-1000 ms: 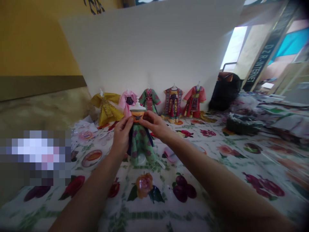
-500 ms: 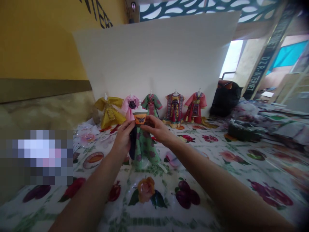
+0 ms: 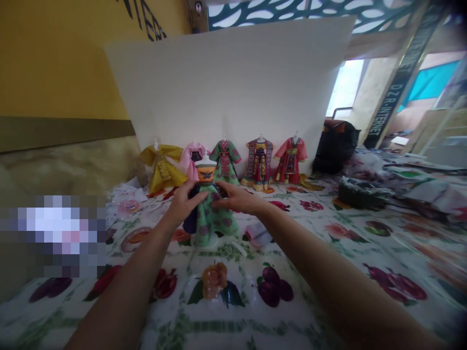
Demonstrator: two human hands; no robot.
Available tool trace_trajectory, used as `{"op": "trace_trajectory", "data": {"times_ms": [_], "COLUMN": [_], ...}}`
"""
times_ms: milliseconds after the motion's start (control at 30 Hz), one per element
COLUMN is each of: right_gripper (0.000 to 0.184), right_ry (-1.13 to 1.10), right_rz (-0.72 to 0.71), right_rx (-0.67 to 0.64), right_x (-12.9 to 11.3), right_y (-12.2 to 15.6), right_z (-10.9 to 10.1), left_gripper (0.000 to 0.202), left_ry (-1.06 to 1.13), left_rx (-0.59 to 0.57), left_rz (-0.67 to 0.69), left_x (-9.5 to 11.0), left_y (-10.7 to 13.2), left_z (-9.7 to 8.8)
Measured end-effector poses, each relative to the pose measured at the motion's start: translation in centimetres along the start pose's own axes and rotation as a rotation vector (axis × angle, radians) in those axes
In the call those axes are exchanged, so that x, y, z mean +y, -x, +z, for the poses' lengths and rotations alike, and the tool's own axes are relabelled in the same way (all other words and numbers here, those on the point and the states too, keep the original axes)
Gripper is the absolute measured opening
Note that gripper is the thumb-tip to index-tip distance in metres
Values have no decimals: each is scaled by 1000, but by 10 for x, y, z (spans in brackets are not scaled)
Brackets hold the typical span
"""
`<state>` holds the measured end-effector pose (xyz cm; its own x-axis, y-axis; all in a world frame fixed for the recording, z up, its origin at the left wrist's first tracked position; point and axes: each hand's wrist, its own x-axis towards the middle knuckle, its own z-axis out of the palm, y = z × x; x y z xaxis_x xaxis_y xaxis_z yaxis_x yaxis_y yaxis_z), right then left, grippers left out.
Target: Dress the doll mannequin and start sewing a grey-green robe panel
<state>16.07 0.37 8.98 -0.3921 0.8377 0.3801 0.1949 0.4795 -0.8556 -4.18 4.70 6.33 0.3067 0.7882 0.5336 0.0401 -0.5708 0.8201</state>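
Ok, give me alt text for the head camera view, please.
The left hand and right hand touch a miniature green floral dress on a small stand. Behind it, five more miniature outfits stand in a row against a white board, on a fruit-print tablecloth.

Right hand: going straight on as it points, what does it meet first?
The right hand meets the green floral miniature dress first, seemingly touching it already; depth is unclear.
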Motion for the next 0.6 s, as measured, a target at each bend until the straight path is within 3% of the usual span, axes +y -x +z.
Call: {"op": "trace_trajectory", "data": {"times_ms": [133,267,467,600], "right_gripper": [47,38,23,28], "right_ry": [-34,-96,-45,-65], "right_rz": [47,-36,-205,-243], "right_rx": [102,254,232,236], "right_x": [-5,-14,-23,-23], "right_y": [0,-2,-4,-5], "right_z": [-6,-8,9,18], "left_gripper": [38,45,41,37], "left_ry": [137,244,420,414], "left_rx": [-14,-18,-7,-21], "left_rz": [-42,-63,-16,1], "left_x": [-2,5,12,15], "left_y": [0,3,4,5], "left_z": [-1,4,12,16]}}
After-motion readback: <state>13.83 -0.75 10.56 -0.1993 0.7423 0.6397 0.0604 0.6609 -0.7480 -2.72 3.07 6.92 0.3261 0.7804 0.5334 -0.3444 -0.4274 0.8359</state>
